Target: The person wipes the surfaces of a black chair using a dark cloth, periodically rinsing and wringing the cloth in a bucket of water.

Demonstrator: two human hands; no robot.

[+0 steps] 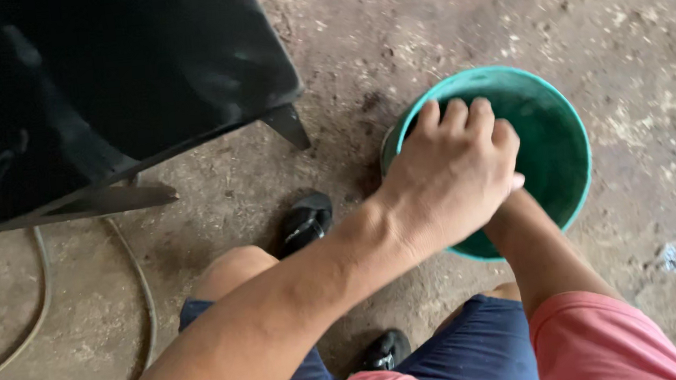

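Dirt and dusty bits cover the hard brown floor (627, 42) all around my green bucket (557, 134). My bucket sits on that floor, just in front of my knees. My left hand (451, 176) lies over the near rim of the bucket, and my fingers (455, 114) bend down over the edge, so it looks like I grip the rim. My right hand is hidden under my left one. Only my right arm (544, 257) shows, going down into the bucket, so I cannot tell if that hand is open or closed, or if it has hold of anything.

Far to the left of the bucket stands a big black metal thing (100, 80) with a pointy leg (287, 125). Below it, two thin hoses (137, 273) lie curved on the floor. My black shoe (306, 221) rests just left of the bucket. My other shoe (385, 350) peeks out between my legs, nearer to me than the bucket. I wear blue shorts (482, 348) and a pink shirt (604, 338).
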